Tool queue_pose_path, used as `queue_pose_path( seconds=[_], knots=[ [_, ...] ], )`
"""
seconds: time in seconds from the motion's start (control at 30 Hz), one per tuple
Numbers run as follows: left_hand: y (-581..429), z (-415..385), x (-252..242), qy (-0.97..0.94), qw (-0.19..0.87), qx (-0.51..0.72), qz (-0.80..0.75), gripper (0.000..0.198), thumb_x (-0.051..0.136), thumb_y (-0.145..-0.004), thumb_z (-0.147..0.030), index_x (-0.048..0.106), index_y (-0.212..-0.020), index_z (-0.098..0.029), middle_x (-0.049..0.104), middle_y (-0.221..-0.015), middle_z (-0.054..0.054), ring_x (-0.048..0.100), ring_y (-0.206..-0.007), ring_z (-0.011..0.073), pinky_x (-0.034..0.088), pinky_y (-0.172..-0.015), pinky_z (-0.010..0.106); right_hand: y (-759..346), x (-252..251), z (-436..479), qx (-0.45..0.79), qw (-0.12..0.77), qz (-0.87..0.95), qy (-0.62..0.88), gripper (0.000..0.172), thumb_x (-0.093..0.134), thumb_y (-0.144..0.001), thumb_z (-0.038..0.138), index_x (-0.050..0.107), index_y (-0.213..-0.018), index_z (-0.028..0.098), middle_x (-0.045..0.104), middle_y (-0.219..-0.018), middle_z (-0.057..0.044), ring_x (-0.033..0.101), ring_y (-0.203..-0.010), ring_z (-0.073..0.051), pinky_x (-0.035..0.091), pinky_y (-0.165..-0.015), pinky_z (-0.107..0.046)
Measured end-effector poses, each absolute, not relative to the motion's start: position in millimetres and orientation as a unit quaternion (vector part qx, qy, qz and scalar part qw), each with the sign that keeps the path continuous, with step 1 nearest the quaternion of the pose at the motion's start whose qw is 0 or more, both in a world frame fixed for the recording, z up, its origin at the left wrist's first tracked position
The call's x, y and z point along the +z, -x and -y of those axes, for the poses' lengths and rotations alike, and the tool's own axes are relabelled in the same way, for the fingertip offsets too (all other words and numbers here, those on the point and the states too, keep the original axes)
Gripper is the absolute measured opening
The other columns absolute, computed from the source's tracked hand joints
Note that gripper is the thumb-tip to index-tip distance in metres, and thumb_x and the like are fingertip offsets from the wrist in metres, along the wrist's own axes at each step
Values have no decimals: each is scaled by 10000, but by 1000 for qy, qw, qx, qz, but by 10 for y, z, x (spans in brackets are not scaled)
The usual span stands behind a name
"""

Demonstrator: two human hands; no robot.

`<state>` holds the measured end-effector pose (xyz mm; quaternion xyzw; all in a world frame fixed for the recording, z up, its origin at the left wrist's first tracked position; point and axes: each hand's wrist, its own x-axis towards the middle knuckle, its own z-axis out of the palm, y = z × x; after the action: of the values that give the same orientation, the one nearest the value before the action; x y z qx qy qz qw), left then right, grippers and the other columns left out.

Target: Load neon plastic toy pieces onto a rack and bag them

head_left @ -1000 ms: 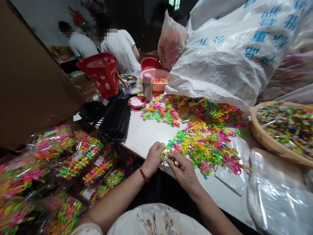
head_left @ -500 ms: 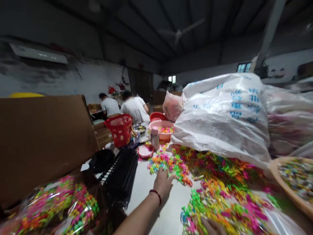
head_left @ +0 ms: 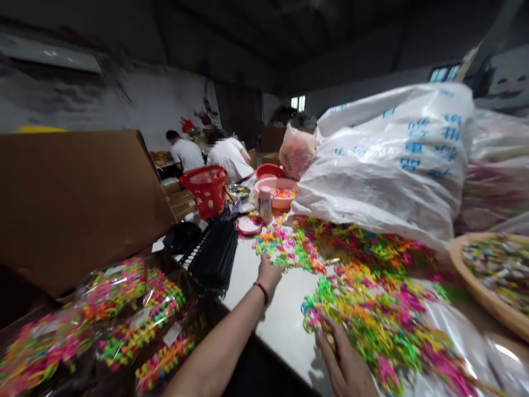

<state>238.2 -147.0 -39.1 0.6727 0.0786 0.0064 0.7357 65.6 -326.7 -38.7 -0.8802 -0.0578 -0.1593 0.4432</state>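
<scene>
My left hand [head_left: 270, 274] reaches forward over the white table [head_left: 275, 325], a dark red band round its wrist. Its fingers and thumb are apart at the near edge of a pile of small bright plastic pieces [head_left: 285, 245]; the fingertips are partly lost among them. My right hand [head_left: 347, 358] lies low in the view at the left edge of a larger heap of neon plastic pieces [head_left: 372, 309]. Its fingers stretch forward, a gap showing between them, with the tips touching pink and green pieces. I see nothing clearly gripped in either hand.
Black plastic racks [head_left: 212, 256] and bagged bright pieces [head_left: 119, 292] lie left, by a cardboard box [head_left: 78, 209]. Ahead stand a red basket [head_left: 206, 193], a bottle [head_left: 265, 207] and a pink basin [head_left: 268, 193]. A large white sack [head_left: 384, 165] and a tan bowl [head_left: 458, 259] are right.
The view has tipped downward, so the surroundings sit higher. My right hand has come further into view at the heap's edge. My left hand stays by the smaller pile.
</scene>
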Motion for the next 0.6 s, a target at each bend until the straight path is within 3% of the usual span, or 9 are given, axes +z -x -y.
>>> queue_pose_path(
  seconds=[0.1,0.17,0.33,0.5,0.6],
  knots=[
    [-2274,1371,-504,-633,763,-32,-128,441,812,-604,-339,430,-767,-189,468,-616,-63,453,-494,65,314,-474,193,-663,-397,3269,-100,477,33,873,375,443,-915,519,609,-1102,239,700,-809,-56,636,-616,-202,517,-574,-300],
    [-2152,1323,-522,-604,784,-56,-129,457,828,-583,-382,443,-717,-175,477,-599,-57,456,-475,53,293,-441,177,-679,-368,3272,-69,499,49,862,368,481,-902,524,629,-1062,228,701,-825,-57,638,-670,-204,519,-620,-306],
    [-1756,1294,-419,-549,822,-91,-119,432,811,-608,-426,509,-743,-149,559,-655,-11,472,-496,45,269,-412,155,-700,-266,3246,-19,535,55,843,450,481,-914,506,623,-1213,202,707,-938,-72,653,-854,-218,514,-795,-340],
    [-1438,1380,-268,-512,843,-130,-105,375,830,-575,-288,575,-810,-146,597,-738,4,518,-582,62,334,-470,156,-761,-212,3187,-18,528,73,846,376,432,-948,442,610,-1184,209,697,-909,-53,639,-843,-200,498,-792,-319],
    [-1328,1439,-209,-498,856,-127,-59,284,784,-557,-141,600,-772,-150,616,-854,4,554,-695,73,431,-616,182,-811,-231,3160,-33,537,87,839,313,495,-926,418,641,-1112,213,698,-1020,-62,640,-922,-207,493,-842,-329]
  ],
)
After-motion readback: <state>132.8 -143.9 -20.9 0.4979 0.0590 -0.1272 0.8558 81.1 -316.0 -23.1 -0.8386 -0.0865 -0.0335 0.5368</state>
